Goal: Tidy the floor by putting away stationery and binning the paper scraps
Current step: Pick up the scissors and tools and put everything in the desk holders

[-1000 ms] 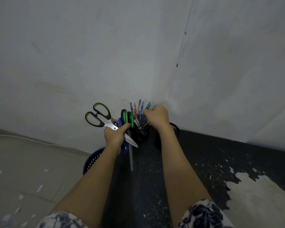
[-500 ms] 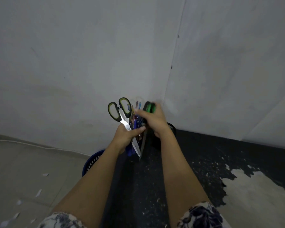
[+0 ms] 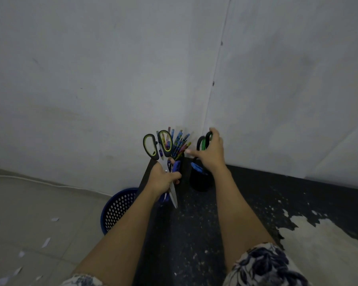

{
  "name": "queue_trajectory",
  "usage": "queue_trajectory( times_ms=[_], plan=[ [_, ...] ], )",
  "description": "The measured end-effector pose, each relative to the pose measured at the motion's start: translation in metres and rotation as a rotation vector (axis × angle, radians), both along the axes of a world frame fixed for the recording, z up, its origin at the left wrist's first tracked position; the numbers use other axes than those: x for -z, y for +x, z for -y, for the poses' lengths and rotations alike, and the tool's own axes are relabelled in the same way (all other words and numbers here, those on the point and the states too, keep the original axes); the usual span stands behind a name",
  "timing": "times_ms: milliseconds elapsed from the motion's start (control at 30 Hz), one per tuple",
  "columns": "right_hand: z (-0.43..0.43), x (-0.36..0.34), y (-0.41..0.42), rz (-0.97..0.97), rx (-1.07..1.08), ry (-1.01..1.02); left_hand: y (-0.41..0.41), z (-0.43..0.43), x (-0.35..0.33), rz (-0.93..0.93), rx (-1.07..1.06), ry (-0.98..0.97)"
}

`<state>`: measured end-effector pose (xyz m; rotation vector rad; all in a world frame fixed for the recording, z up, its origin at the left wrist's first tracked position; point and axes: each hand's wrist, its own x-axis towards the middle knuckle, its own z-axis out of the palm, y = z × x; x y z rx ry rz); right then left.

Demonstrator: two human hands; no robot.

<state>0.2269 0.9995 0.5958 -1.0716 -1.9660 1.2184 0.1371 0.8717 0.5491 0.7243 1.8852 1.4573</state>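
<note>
While both arms reach fwd over the dark bench (image 3: pixel 194 234) toward the wall corner, the left hand (image 3: pixel 163 179) is closed round the middle of a pair of scissors w/ black-and-lime handles (image 3: pixel 155 146), handles up, blades pointing down past the fist to just above the bench top. Same hand also grips a blue-handled item (image 3: pixel 176 166) alongside; can't tell exactly what it is. Right hand (image 3: pixel 210 153) sits over a black pot (image 3: pixel 201 180) on the bench, fingers curled on the green handles of a second pair of scissors (image 3: pixel 204 141), thumb stretched out to the left; the blades are hidden behind the hand & pot, so can't tell how deep they sit. Something blue shows at that pot's rim. Just left of it, partly behind the left hand, a bunch of coloured pencils/pens (image 3: pixel 179 142) stands upright in another dark holder, tips fanned out near the wall. Off the bench's left edge, on the tiled floor, a blue perforated basket (image 3: pixel 118 207) stands close to the wall. Paper scraps (image 3: pixel 46 242) lie scattered over the floor (image 3: pixel 29 203) at lower left, well apart from the basket. Bench surface is speckled, w/ a big pale worn patch at right. Floral sleeves show at the bottom edge.
</note>
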Motion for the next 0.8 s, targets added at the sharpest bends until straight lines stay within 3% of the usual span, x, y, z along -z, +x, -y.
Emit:
queue_trajectory(
  times_ms=[100,200,267,400,500,567,700,800],
  plan=[
    [0.003,0.009,-0.002,0.076,-0.005,0.014,-0.002,-0.003,0.001,-0.032,0.028,0.03],
    [0.02,-0.005,-0.012,-0.009,0.046,0.246,-0.003,-0.006,0.002,-0.04,0.015,-0.003],
    [0.036,-0.015,-0.023,-0.015,-0.082,0.319,0.0,-0.01,0.0,-0.069,0.034,0.019],
    [0.053,-0.016,-0.037,0.143,-0.243,0.216,0.014,-0.02,-0.007,-0.198,-0.094,-0.033],
    [0.051,-0.023,-0.035,-0.015,-0.114,0.149,0.017,-0.022,-0.013,-0.254,0.014,0.016],
    [0.043,-0.035,-0.029,-0.144,0.009,0.126,0.018,-0.019,-0.018,-0.174,0.058,0.066],
    [0.009,-0.06,-0.01,-0.361,0.222,0.181,0.009,-0.012,-0.014,0.022,-0.003,0.129],
    [-0.011,-0.057,0.0,-0.387,0.232,0.227,0.0,-0.008,-0.007,0.05,-0.057,0.119]
  ],
)
